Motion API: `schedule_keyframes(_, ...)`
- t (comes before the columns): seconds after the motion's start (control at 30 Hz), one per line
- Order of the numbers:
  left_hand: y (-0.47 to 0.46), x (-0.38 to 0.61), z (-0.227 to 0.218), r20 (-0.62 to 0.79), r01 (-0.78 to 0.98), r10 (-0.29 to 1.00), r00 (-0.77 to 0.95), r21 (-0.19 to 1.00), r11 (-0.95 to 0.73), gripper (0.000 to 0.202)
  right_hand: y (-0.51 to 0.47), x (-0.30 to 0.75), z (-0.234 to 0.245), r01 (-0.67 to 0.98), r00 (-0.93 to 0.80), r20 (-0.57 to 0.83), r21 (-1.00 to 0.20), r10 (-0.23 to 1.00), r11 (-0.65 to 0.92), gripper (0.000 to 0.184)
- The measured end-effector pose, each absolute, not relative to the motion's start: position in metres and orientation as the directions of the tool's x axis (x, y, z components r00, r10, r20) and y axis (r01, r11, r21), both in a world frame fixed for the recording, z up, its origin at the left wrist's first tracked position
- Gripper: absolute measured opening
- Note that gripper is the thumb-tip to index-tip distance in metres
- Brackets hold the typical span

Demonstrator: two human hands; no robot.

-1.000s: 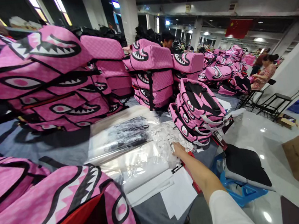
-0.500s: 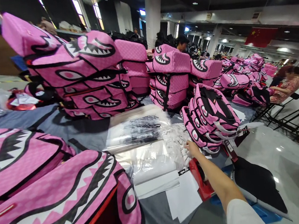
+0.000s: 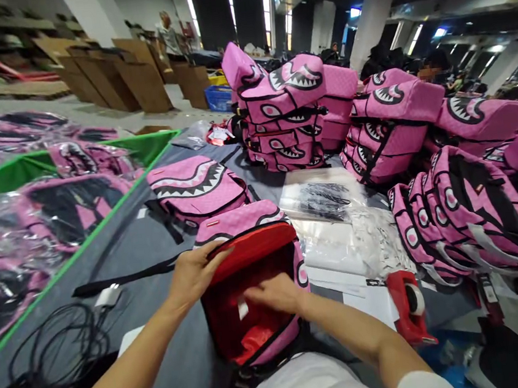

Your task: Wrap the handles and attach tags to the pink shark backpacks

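Observation:
A pink shark-mouth backpack (image 3: 243, 220) lies open in front of me, showing its red lining (image 3: 235, 320). My left hand (image 3: 196, 273) grips the red edge of the opened flap, fingers curled over it. Reaching inside the bag, my right hand (image 3: 274, 294) presses against the lining with its fingers together beside a small white label (image 3: 242, 307). Whether those fingers hold anything is hidden.
Stacks of pink backpacks (image 3: 288, 117) cover the grey table (image 3: 124, 282) at the back and right. Clear plastic bags (image 3: 330, 211) and white papers lie to the right, by a red tape dispenser (image 3: 407, 308). A green-edged bin (image 3: 20, 170) of bagged backpacks stands left. Black cable (image 3: 57, 351) coils near me.
My right hand left the plastic bags on the right and went into the open backpack. My left hand came into view on the flap. The view swung left.

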State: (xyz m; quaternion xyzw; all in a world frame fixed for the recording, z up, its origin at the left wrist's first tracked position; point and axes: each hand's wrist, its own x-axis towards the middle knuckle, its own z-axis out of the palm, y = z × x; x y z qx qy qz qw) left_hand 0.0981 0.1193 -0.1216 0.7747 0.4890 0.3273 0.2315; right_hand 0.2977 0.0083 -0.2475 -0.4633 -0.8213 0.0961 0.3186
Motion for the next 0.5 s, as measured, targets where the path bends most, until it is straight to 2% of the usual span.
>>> schedule_keyframes(0.17, 0.118, 0.092, -0.132, 0.309, 0.592, 0.907, 0.285, 0.688, -0.421, 0.049, 0.047, 0.341, -0.237, 0.822, -0.03, 0.51, -0.477, 0.86, 0.311, 0.028)
schedule_keyframes(0.27, 0.115, 0.086, -0.141, 0.333, 0.613, 0.91, 0.249, 0.673, -0.414, 0.044, 0.055, 0.354, -0.224, 0.828, 0.192, 0.554, -0.535, 0.81, 0.169, 0.05)
schedule_keyframes(0.33, 0.104, 0.086, -0.151, 0.435, 0.659, 0.875, 0.212, 0.597, -0.457, 0.039, 0.065, 0.348, -0.217, 0.805, 0.219, 0.542, -0.571, 0.812, 0.164, 0.061)
schedule_keyframes(0.37, 0.094, 0.089, -0.158, 0.526, 0.681, 0.826, 0.206, 0.529, -0.506, 0.034, 0.07, 0.343, -0.215, 0.79, 0.2, 0.523, -0.586, 0.829, 0.179, 0.058)
schedule_keyframes(0.43, 0.068, 0.098, -0.176, 0.667, 0.648, 0.685, 0.293, 0.388, -0.655, 0.025, 0.076, 0.334, -0.218, 0.77, 0.149, 0.48, -0.605, 0.864, 0.203, 0.04)
schedule_keyframes(0.5, 0.037, 0.114, -0.195, 0.632, 0.528, 0.621, 0.462, 0.367, -0.766, 0.033, 0.07, 0.331, -0.229, 0.763, 0.136, 0.472, -0.61, 0.871, 0.211, 0.027)
